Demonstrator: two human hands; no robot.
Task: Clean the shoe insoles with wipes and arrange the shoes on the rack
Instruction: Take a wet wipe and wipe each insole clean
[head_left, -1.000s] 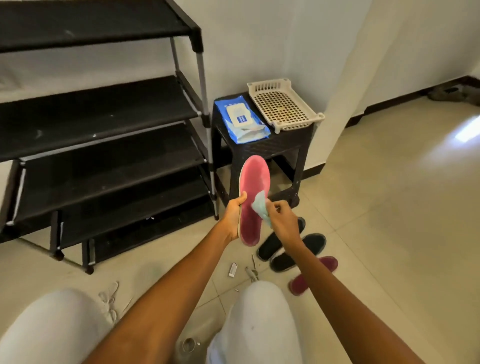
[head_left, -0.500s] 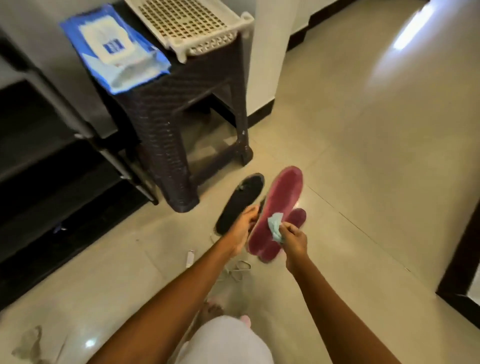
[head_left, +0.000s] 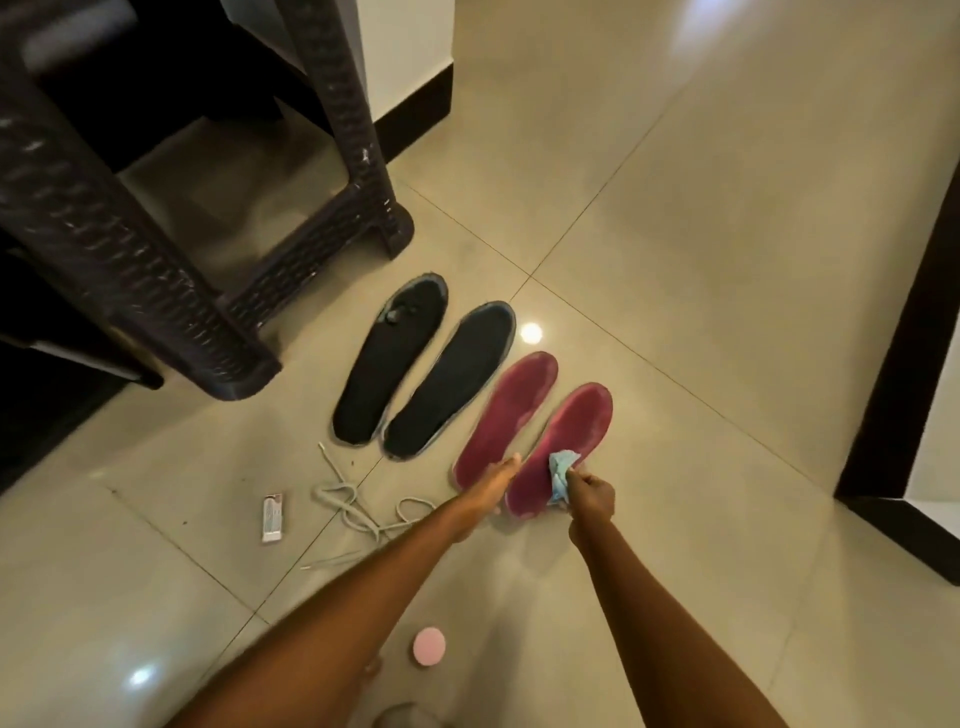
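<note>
Four insoles beside the stool (head_left: 332, 119); my right hand (head_left: 589, 493) pinches the wipe (head_left: 562, 470), left hand (head_left: 493, 480) spread, laying the red insole (head_left: 566, 441); shoes next.

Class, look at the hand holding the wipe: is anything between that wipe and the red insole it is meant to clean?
Nothing visible: the right hand pinches the wipe directly against the nearer red insole.

Dim warm light, glare spots on floor (head_left: 530, 332), wide-angle warp.
</note>
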